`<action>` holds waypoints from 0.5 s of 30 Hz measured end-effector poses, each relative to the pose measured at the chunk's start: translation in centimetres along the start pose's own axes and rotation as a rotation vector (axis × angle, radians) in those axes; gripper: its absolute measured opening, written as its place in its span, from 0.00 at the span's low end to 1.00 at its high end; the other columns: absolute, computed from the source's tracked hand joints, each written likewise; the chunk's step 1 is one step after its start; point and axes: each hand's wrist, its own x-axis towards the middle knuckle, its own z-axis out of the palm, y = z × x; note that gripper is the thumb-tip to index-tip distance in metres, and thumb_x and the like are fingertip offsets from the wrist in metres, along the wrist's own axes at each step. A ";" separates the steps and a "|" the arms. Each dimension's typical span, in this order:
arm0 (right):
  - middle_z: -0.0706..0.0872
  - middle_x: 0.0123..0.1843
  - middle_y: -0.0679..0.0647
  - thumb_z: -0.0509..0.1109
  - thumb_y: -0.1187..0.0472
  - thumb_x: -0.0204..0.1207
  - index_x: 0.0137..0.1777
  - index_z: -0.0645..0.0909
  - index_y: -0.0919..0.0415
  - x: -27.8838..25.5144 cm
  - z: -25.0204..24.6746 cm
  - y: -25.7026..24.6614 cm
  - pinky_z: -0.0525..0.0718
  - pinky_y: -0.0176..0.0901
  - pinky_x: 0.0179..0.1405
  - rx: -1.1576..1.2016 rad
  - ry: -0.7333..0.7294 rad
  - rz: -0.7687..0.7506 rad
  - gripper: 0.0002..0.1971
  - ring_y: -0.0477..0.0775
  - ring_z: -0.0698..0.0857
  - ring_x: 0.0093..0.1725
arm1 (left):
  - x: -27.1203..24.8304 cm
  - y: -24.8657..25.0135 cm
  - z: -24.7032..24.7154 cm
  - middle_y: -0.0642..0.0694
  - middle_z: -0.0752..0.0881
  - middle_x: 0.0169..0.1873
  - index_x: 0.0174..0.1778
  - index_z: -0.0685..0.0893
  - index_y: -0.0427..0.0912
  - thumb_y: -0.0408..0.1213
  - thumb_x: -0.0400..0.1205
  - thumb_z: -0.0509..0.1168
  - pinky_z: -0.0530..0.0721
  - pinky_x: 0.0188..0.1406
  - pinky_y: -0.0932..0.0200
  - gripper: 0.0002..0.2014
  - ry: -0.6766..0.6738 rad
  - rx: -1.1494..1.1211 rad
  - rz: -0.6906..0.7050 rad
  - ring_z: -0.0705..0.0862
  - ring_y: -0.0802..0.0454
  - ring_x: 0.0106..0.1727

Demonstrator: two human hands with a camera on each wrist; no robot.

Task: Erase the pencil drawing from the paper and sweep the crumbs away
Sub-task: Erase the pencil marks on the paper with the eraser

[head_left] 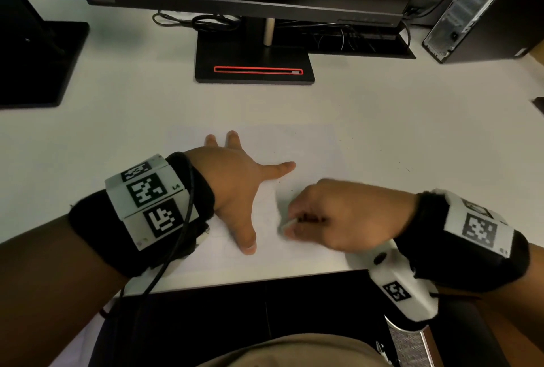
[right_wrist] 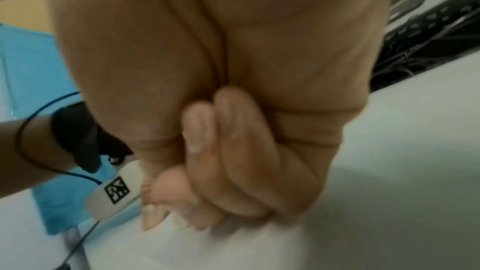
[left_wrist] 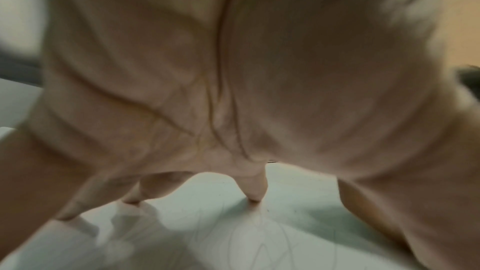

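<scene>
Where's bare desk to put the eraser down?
Bare desk lies between the monitor base and the paper, also right of the paper. Crowded: left hand and right hand cover the paper's near half.

White desk (head_left: 382,107) before me, near edge at my lap. Paper (head_left: 309,143) flat on desk, near front edge, faint pencil lines visible. Dark crumbs (head_left: 407,169) scattered on desk right of paper. Monitor stand base (head_left: 254,71) at centre rear. Second black base (head_left: 35,63) rear left. Computer tower (head_left: 477,10) rear right. Cables (head_left: 212,23) behind stand.
</scene>
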 end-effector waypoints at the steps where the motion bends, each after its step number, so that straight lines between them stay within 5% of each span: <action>1: 0.77 0.26 0.47 0.64 0.43 0.88 0.33 0.76 0.56 0.0 0.1 -0.2 0.74 0.38 0.33 0.018 -0.028 0.003 0.23 0.46 0.75 0.27 | 0.0 0.0 0.0 0.31 0.27 0.82 0.70 0.25 0.86 0.66 0.56 0.82 0.67 0.77 0.31 0.70 0.004 0.005 0.002 0.35 0.22 0.82; 5: 0.81 0.28 0.48 0.63 0.43 0.87 0.33 0.78 0.55 0.1 -1.5 1.5 0.82 0.51 0.37 0.087 0.103 0.120 0.23 0.47 0.77 0.28 | 0.0 0.0 0.1 0.33 0.28 0.82 0.69 0.26 0.87 0.66 0.55 0.82 0.68 0.76 0.30 0.69 0.011 0.002 0.005 0.35 0.22 0.82; 9: 0.87 0.35 0.53 0.62 0.47 0.88 0.38 0.80 0.59 -1.0 -0.4 0.4 0.84 0.51 0.42 0.077 0.106 0.160 0.21 0.51 0.83 0.33 | -0.2 -0.3 0.2 0.34 0.27 0.82 0.69 0.25 0.87 0.67 0.56 0.82 0.70 0.74 0.30 0.69 0.006 0.005 0.007 0.34 0.23 0.83; 11: 0.89 0.36 0.56 0.63 0.48 0.89 0.39 0.81 0.63 -1.9 0.1 0.5 0.83 0.50 0.39 0.160 0.250 0.214 0.21 0.53 0.84 0.33 | -0.2 -0.3 0.2 0.35 0.28 0.83 0.68 0.25 0.87 0.67 0.56 0.82 0.70 0.74 0.30 0.69 0.014 0.013 0.011 0.35 0.24 0.83; 13: 0.89 0.34 0.56 0.65 0.49 0.89 0.38 0.81 0.64 -2.6 0.7 0.4 0.80 0.45 0.32 0.387 0.485 0.285 0.21 0.49 0.81 0.27 | -0.2 -0.4 0.3 0.35 0.28 0.83 0.69 0.25 0.86 0.67 0.55 0.82 0.70 0.74 0.30 0.70 0.022 0.013 0.016 0.35 0.24 0.83; 15: 0.90 0.36 0.59 0.68 0.52 0.88 0.37 0.82 0.64 -3.2 1.9 -0.8 0.82 0.44 0.31 0.883 0.588 0.294 0.20 0.51 0.84 0.29 | -0.2 -0.5 0.4 0.35 0.30 0.83 0.71 0.25 0.84 0.68 0.55 0.81 0.70 0.74 0.30 0.71 0.034 0.011 0.018 0.35 0.25 0.83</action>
